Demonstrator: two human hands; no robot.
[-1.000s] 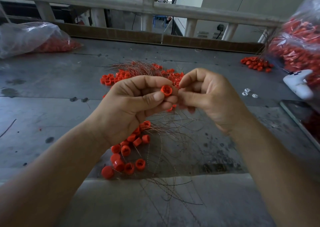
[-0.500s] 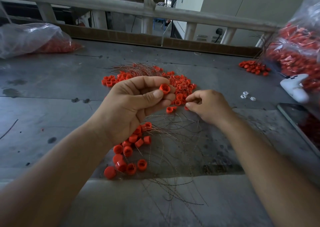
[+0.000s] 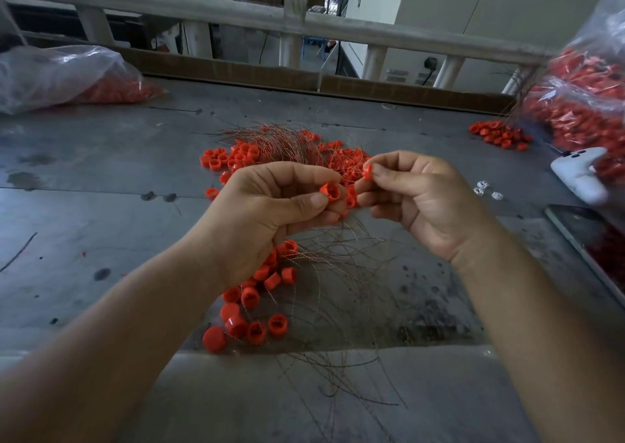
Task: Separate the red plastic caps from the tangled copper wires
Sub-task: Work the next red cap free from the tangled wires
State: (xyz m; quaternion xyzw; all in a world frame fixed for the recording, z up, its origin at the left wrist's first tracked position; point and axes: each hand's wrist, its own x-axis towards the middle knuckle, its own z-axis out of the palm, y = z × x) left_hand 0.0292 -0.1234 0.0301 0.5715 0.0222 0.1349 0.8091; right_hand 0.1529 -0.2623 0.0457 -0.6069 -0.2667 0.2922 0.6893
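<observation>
Pinching red cap [image 3: 330, 192] between thumb and fingers, left hand [image 3: 270, 212] holds wire bundle [image 3: 338, 273] above table [image 3: 101, 206]; right hand [image 3: 426, 199] pinches second cap [image 3: 367, 171] at fingertips.

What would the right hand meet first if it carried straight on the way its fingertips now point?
Probably the left hand: the right hand, pinching a red cap, points its fingertips across at the left hand's fingers and the open cap they hold, almost touching. Depth is hard to judge.
</observation>
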